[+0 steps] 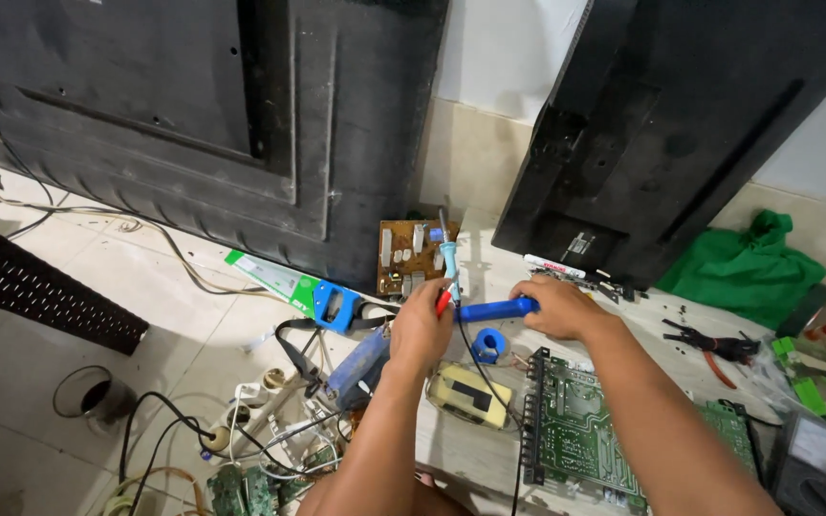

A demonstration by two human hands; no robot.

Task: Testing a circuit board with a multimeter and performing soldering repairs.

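My right hand (pixel 556 308) grips the blue handle of a soldering iron (pixel 494 310) that lies level, its tip pointing left. My left hand (pixel 421 325) is closed at that tip, pinching a small red-handled tool together with an upright light-blue tool (pixel 448 256). Both hands hover over a pale low bench. Below them sit a blue solder spool (pixel 488 345), a beige box-shaped device (pixel 470 394) and a green circuit board (pixel 585 420).
Two black television backs (pixel 193 115) (pixel 681 124) lean on the wall. A brown circuit board (pixel 405 258) stands between them. A blue-handled saw (pixel 335 306), cables and a power strip (pixel 250 411) litter the floor. Green cloth (pixel 752 268), pliers (pixel 714 346) and a multimeter (pixel 824 463) lie at the right.
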